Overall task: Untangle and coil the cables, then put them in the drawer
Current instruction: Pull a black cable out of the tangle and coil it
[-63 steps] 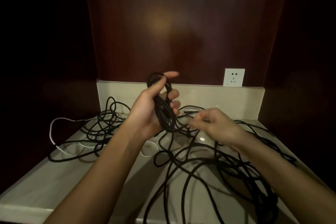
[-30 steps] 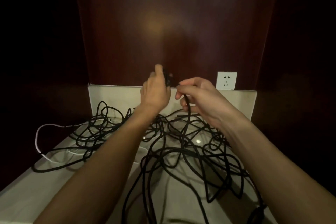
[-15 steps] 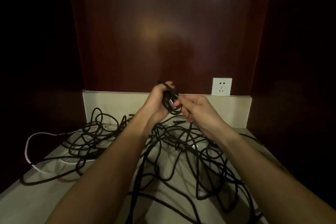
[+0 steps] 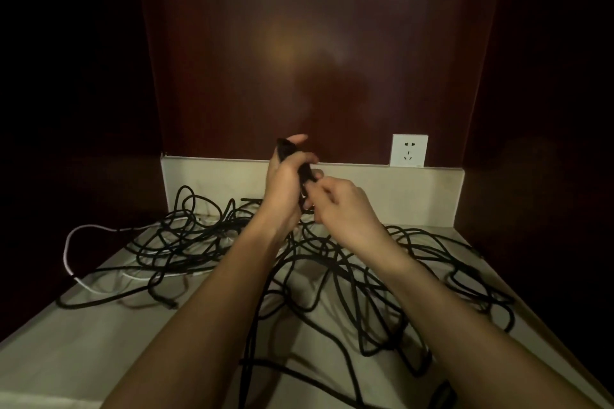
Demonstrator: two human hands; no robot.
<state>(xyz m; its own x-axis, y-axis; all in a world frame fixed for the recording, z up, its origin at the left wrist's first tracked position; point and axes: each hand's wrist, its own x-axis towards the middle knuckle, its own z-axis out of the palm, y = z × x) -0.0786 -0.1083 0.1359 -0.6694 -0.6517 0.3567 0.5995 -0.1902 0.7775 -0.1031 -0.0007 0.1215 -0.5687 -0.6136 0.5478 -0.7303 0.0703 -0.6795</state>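
Left hand (image 4: 287, 176) grips black coil (image 4: 304, 173); right hand (image 4: 342, 206) pinches it.

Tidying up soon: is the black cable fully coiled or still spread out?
Mostly spread. The left hand grips a small coil, the right hand pinches it, but black cable loops across the counter.

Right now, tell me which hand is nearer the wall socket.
Right. The right hand sits below and left of the wall socket; the left hand, gripping the black cable coil, is farther left.
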